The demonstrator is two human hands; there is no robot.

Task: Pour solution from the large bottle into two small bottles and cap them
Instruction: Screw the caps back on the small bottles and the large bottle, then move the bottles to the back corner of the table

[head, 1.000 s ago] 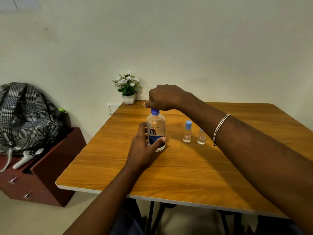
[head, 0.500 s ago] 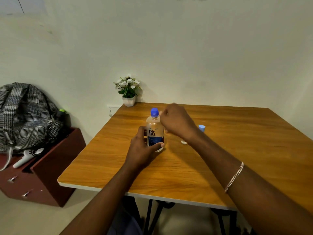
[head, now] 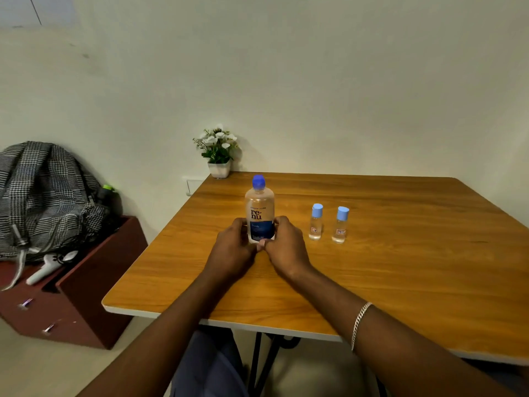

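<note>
The large bottle (head: 259, 209) stands capped on the worktop (head: 400, 267), my left hand (head: 233, 247) and right hand (head: 283, 245) both curled round its base, so I should brace it with the left and twist the cap (head: 258, 181) off squarely.

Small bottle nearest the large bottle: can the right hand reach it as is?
Probably yes: the right hand holds the large bottle, and only bare table separates it from that small bottle. It must let go first.
</note>
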